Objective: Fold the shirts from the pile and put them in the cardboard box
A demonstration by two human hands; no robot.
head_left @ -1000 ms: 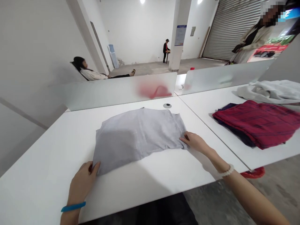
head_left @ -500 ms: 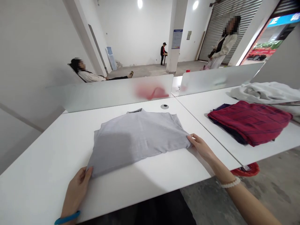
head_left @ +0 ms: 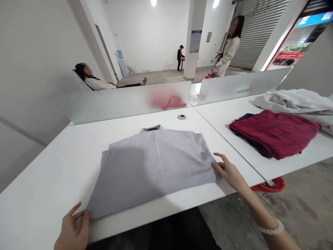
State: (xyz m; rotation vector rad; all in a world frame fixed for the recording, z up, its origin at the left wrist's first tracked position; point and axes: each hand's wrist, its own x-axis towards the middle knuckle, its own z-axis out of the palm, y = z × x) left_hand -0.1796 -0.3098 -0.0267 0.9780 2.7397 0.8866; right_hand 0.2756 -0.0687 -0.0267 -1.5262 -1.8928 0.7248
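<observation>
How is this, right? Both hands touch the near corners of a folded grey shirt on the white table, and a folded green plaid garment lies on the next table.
Wrong colour: in the head view the plaid garment on the next table is dark red, not green. The left hand and right hand do touch the near corners of the grey shirt.

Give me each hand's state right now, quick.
Left hand: at the near-left corner of the grey shirt; whether it pinches cannot be told.
Right hand: open, fingertips touching the shirt's right corner.
</observation>
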